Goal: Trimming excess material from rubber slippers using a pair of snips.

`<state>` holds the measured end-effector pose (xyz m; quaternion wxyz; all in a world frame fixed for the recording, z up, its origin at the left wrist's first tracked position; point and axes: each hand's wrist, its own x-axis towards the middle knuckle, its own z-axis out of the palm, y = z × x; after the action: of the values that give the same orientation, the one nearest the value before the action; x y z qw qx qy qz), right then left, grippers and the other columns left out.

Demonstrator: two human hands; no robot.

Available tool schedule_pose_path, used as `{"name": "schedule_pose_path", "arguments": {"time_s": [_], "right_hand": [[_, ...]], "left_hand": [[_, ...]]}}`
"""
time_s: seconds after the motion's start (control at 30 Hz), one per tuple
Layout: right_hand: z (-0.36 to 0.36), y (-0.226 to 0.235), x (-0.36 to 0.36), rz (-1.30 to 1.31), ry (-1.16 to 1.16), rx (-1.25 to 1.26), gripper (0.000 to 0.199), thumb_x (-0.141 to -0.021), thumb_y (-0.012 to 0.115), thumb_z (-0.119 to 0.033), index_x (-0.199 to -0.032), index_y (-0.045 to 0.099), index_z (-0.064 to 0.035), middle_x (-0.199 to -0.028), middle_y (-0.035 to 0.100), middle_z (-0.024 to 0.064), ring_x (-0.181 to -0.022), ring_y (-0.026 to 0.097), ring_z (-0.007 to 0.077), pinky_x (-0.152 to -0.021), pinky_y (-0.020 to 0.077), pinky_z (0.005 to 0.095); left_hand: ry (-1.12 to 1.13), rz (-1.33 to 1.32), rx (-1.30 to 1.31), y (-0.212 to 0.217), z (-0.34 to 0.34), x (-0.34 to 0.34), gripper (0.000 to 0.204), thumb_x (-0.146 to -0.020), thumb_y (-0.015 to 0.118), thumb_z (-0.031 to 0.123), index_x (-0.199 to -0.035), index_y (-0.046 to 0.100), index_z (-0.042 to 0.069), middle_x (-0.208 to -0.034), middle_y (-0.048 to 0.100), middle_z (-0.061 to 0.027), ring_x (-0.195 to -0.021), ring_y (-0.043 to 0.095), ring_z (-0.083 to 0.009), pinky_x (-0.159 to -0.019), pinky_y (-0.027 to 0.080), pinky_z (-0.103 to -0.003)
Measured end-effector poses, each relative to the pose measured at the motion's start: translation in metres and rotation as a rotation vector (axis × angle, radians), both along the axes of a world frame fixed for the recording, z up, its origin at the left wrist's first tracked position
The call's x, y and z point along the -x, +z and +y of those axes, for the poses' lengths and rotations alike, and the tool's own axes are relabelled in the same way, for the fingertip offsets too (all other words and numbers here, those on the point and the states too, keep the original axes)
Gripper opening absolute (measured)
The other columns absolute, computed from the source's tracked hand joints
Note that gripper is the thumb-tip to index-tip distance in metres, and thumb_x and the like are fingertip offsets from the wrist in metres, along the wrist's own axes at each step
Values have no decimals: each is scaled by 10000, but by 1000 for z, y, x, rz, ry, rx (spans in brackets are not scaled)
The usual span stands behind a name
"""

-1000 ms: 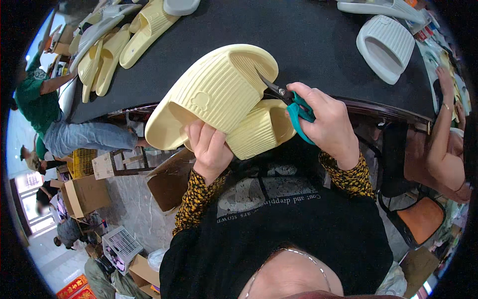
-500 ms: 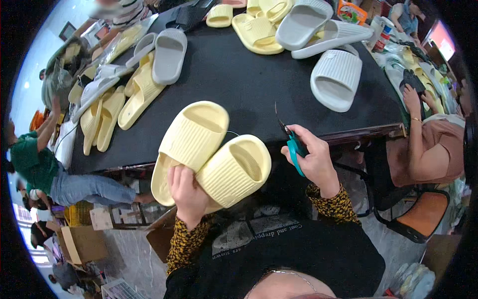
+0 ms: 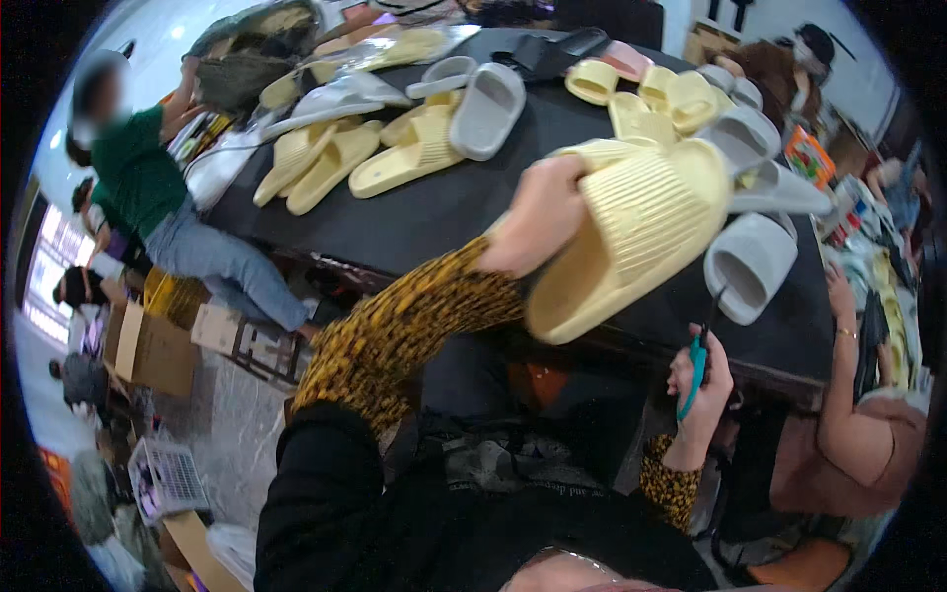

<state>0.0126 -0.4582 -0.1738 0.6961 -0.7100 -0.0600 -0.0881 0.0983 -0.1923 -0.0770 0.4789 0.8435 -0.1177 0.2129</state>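
Observation:
My left hand (image 3: 541, 219), stretched out over the table, is closed on yellow slide slippers (image 3: 656, 212). One slipper with a ribbed strap faces me, tilted; the second is largely hidden behind it. Low at the table's front edge, my right hand (image 3: 712, 400) is wrapped round teal-handled scissors (image 3: 694, 375), their dark blade pointing up. A grey slipper (image 3: 764, 259) lies on the table just beyond the blade tip. More grey slippers (image 3: 740, 138) and yellow slippers (image 3: 681, 99) are heaped behind the held ones.
The black-topped table (image 3: 414, 232) carries yellow slippers (image 3: 335, 168) and a grey slipper (image 3: 488, 111) at left, and black slippers (image 3: 552, 54) at the back. A person in green (image 3: 138, 168) stands at left; another person's arm (image 3: 848, 395) is close on the right. Cardboard boxes (image 3: 153, 345) sit on the floor.
My left hand has carried the yellow slippers forward and right, up over the table. My right hand, still holding the scissors, is lower and farther right. The view has swung round.

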Motion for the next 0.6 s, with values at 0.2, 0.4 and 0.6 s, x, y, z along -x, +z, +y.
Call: {"name": "schedule_pose_path", "arguments": {"time_s": [0.2,0.4,0.6], "right_hand": [[3,2,3,-16,36,0,401,-849,641,-90,-1212,529,38,-790,586,24,-591,527,50,-496,421,175],[9,4,8,20,82,-32,418,-847,631,-69,-1231,510,46,-805,594,24,-602,533,53,-494,429,181],[2,-7,3,59,34,-26,430,-816,623,14,-1233,518,25,-872,616,47,-622,544,63,-492,437,184]], "left_hand": [[-11,226,101,30,-85,-106,176,-779,557,74,-843,669,-47,-717,651,-161,-646,636,-243,-565,492,-376],[175,312,-419,-41,-152,-197,167,-660,641,123,-742,670,-19,-717,655,-165,-680,655,-270,-603,519,-390],[-188,24,-323,-23,-113,-115,330,-743,598,177,-971,617,-61,-928,633,-274,-933,612,-406,-850,481,-437]]}}
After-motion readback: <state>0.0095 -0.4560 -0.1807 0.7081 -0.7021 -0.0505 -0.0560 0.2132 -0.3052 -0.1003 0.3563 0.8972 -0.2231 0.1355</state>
